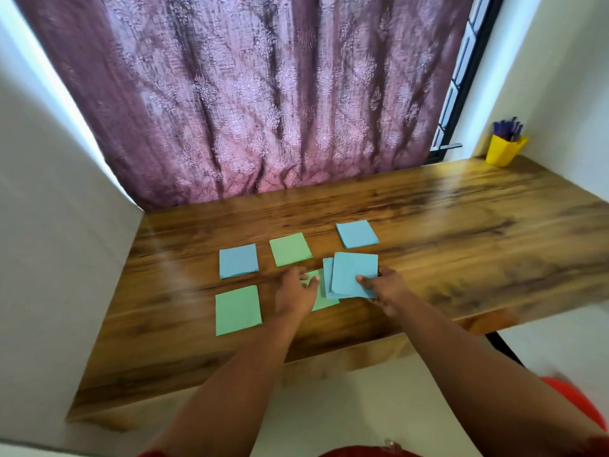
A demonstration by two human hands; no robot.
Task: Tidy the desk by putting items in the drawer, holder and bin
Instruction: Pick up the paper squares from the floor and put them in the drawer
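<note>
The right hand [384, 286] held two blue papers [352, 275] above the desk [428, 225]. The left hand [295, 290], fingers relaxed, touched a green paper [324, 303]; I judge gathering was underway, and lifting it came next.

Daylight glows through the curtain [257, 103] across the upper middle of the frame, leaving its folds backlit and streaked dark. A bright band runs down the wall [49, 133] at upper left. The desk [445, 225] shows soft sheen in the middle and at its far right, with a pale streak of glare at left. The whole frame is slightly soft with motion blur, worst at the lower right corner. Wide-angle distortion bends the walls and desk edges outward.
</note>
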